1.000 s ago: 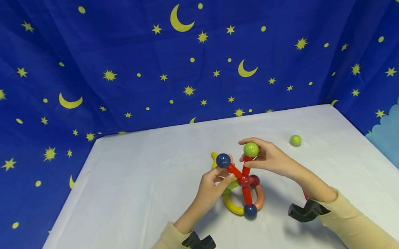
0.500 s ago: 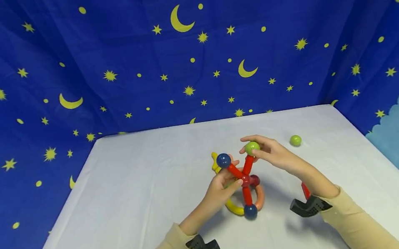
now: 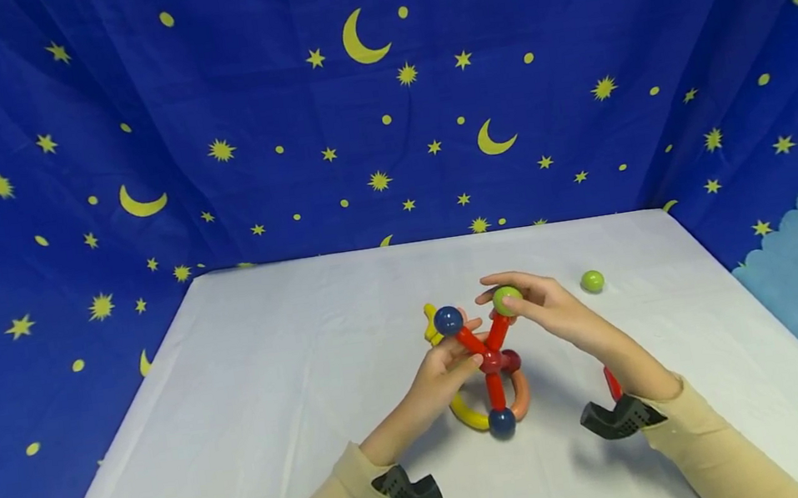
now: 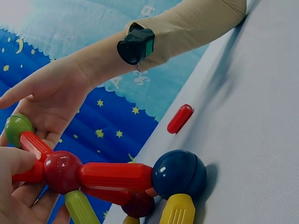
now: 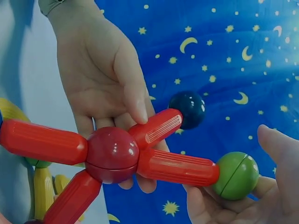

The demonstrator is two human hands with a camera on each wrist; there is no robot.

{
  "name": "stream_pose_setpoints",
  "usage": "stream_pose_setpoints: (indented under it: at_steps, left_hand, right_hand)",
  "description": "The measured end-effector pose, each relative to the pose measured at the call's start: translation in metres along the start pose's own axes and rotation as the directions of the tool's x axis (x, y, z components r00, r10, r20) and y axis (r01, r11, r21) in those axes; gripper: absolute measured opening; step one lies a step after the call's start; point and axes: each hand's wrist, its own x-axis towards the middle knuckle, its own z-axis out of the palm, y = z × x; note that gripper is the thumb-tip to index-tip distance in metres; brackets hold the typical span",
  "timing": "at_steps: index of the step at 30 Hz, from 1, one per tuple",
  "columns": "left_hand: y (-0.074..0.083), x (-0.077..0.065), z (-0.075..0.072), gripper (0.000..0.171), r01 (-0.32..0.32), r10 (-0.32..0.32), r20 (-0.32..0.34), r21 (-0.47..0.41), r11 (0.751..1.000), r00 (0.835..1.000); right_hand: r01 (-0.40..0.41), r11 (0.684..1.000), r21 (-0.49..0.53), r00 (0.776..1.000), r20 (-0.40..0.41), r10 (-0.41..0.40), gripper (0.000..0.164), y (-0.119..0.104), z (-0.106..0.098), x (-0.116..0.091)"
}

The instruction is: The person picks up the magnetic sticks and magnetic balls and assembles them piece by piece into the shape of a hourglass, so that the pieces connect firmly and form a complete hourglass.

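Observation:
A magnetic ball-and-rod figure stands on the white table. From its red centre ball (image 3: 490,361), red rods run to a blue ball (image 3: 449,321), a green ball (image 5: 236,175) and a lower blue ball (image 3: 502,423). Its base has curved yellow (image 3: 470,417) and salmon (image 3: 521,394) pieces. My left hand (image 3: 438,383) pinches the red rod (image 5: 159,128) beside the centre ball, its other fingers behind. My right hand (image 3: 550,306) is around the green ball; fingers lie behind it, while the thumb stands slightly off it in both wrist views.
Another green ball (image 3: 592,281) lies on the table at the back right. A loose red rod (image 4: 180,118) lies near my right forearm. Behind my left hand is a yellow piece (image 3: 430,320). A starry blue curtain (image 3: 275,114) hangs beyond the table's back edge.
My left hand has shifted right, its thumb now near the centre ball. My right thumb has gone from the rod below the green ball up to the ball's level. The figure has hardly moved.

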Motion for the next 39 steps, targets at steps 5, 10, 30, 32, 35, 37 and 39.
stream_pose_setpoints:
  at_steps: [5, 10, 30, 32, 35, 37, 39]
  left_hand:
    - [0.003, 0.0, -0.006, 0.056, -0.021, 0.02, -0.005, -0.048, 0.999, 1.0]
    - [0.009, 0.001, -0.014, 0.061, -0.05, 0.058, 0.058, -0.133, 0.99, 0.997]
    - [0.028, 0.0, -0.037, 0.047, -0.188, 0.187, 0.021, 0.051, 0.981, 0.982]
    - [0.027, 0.001, -0.037, 0.047, -0.185, 0.184, 0.022, 0.047, 0.982, 0.983]
    - [0.026, 0.001, -0.039, 0.047, -0.187, 0.187, 0.01, 0.071, 0.98, 0.982]
    - [0.025, 0.001, -0.039, 0.047, -0.184, 0.185, -0.009, 0.1, 0.978, 0.983]
    - [0.025, 0.001, -0.04, 0.046, -0.173, 0.179, -0.034, 0.133, 0.976, 0.983]
  right_hand:
    - [-0.02, 1.0, -0.011, 0.999, -0.026, 0.019, 0.041, 0.005, -0.001, 0.001]
    - [-0.026, 0.999, 0.034, 0.999, -0.029, 0.027, 0.048, 0.008, -0.002, 0.001]
    - [-0.06, 0.995, 0.075, 0.998, 0.017, 0.059, 0.056, -0.002, -0.005, -0.004]
    - [-0.06, 0.995, 0.083, 0.996, 0.074, 0.054, 0.062, 0.002, -0.007, -0.002]
    - [-0.055, 0.995, 0.087, 0.986, 0.164, 0.04, 0.064, 0.011, -0.008, 0.001]
    - [-0.039, 0.996, 0.079, 0.98, 0.199, 0.023, 0.061, 0.02, -0.01, 0.005]
    - [-0.021, 0.999, 0.042, 0.979, 0.202, 0.012, 0.055, 0.031, -0.01, 0.009]
